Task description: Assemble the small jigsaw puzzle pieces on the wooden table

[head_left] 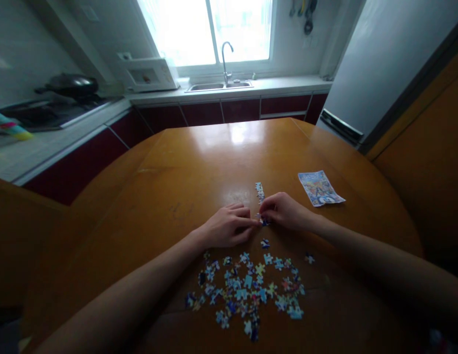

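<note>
Left hand (pixel 229 226), unclenched, touches puzzle pieces (pixel 264 222) near a short strip (pixel 260 192), perhaps steadying them; right hand (pixel 282 211) bends over (I can't tell its grip). Loose pieces (pixel 241 294) lie handily close.

Both slim forearms (pixel 140 283) (the fingers (pixel 248 222) too) are bare.

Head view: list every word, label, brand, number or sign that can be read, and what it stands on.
No text can be read.
Printed sheet: possible lettering along its far edge, too small and blurred.
Teal-and-yellow item on the left counter: any label too blurred.
Jigsaw pieces: printed colours, no legible characters.
</note>
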`<state>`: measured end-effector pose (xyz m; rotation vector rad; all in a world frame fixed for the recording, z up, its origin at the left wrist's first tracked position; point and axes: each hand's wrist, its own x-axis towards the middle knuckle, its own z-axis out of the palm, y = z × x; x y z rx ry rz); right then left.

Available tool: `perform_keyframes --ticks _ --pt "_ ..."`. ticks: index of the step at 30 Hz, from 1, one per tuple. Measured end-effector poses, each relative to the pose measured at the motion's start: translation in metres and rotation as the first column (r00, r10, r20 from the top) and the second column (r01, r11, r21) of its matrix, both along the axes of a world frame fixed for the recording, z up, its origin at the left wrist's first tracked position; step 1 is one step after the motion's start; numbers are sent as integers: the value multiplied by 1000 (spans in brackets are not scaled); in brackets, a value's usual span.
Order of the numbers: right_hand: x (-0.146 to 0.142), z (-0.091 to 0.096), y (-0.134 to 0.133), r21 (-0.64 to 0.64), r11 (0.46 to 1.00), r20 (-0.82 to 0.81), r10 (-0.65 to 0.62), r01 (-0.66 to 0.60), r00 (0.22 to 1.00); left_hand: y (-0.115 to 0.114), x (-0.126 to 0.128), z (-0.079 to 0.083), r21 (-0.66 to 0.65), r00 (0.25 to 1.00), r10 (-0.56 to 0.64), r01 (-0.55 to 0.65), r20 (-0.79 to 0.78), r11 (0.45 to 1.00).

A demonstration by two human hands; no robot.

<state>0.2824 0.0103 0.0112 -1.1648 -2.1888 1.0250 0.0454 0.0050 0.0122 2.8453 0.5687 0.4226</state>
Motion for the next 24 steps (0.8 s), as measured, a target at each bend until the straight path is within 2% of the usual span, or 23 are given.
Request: perform_keyframes --ticks 9,24 --pt "-1 8 -4 120 992 122 16 -31 992 1 0 -5 32 1000 2 -2 -4 999" --pt "-1 5 -2 80 996 94 25 -32 995 1 0 -7 61 1000 0 2 -28 998"
